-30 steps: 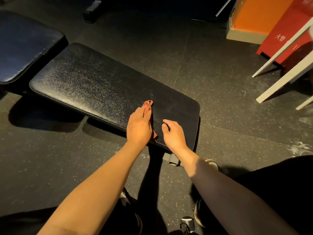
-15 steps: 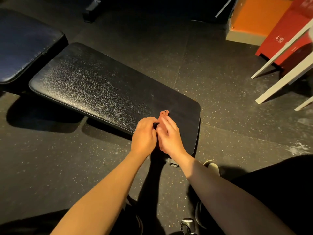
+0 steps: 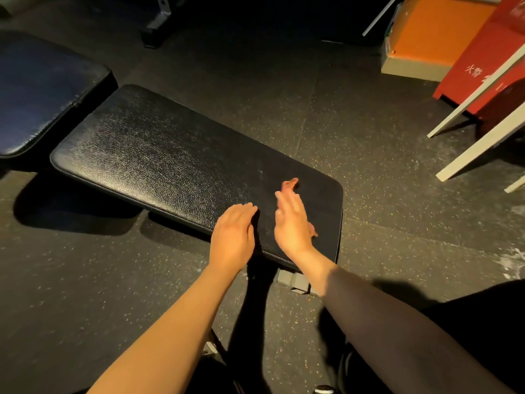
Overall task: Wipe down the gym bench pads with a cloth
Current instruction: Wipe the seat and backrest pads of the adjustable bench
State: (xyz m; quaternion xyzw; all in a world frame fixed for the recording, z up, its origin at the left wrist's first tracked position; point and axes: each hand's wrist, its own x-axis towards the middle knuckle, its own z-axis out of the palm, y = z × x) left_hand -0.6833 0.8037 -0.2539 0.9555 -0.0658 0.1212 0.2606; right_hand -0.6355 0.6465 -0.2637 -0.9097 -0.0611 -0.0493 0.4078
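Right hand [image 3: 292, 223] is pressing the red cloth [image 3: 289, 184] flat on the near end of the bench pad [image 3: 170, 155], grip wide, fingers straight; left hand [image 3: 233, 237] is resting beside it, grip relaxed, holding nothing.

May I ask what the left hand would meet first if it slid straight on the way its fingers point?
Probably only bare pad to its far edge, passing close beside the cloth.

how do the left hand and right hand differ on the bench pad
The right hand lies on the reddish cloth, fingers straight; the left hand touches the bare bench pad, fingers loosely bent. The right hand sits farther in, the left hand at the near edge. Both rest on that pad.
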